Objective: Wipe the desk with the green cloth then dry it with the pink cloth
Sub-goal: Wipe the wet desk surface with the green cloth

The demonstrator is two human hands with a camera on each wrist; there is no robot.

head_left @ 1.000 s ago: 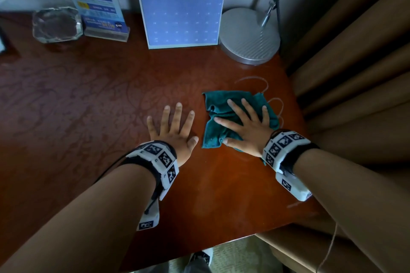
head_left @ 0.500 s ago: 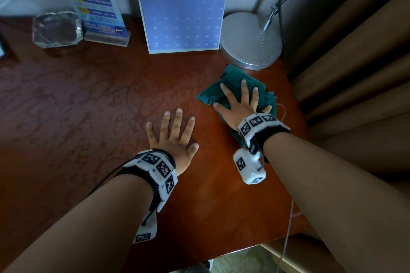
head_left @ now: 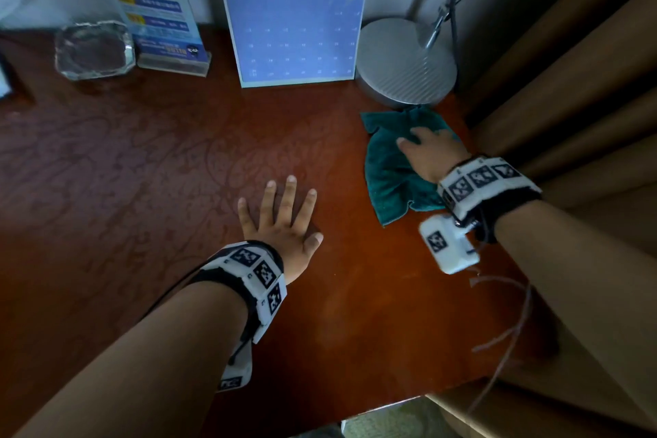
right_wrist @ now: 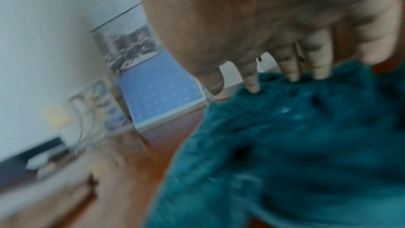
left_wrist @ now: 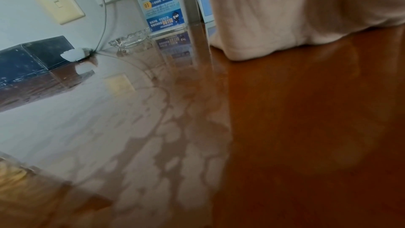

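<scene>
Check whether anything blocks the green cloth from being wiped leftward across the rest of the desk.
Yes. The left hand lies flat on the red-brown wooden desk, directly left of the crumpled green cloth under the right hand. Behind the cloth, the round grey metal lamp base limits wiping farther back.

Head view high above the desk (head_left: pixel 177 171) looking down, wrist views low along it, sharing the calendar (head_left: pixel 295 32).

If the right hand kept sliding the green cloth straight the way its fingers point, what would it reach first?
Most likely the round lamp base. The right hand presses the green cloth flat on the desk, fingers aimed at the back edge, and the cloth's far edge already lies close to the base; whether they touch is unclear.
</scene>
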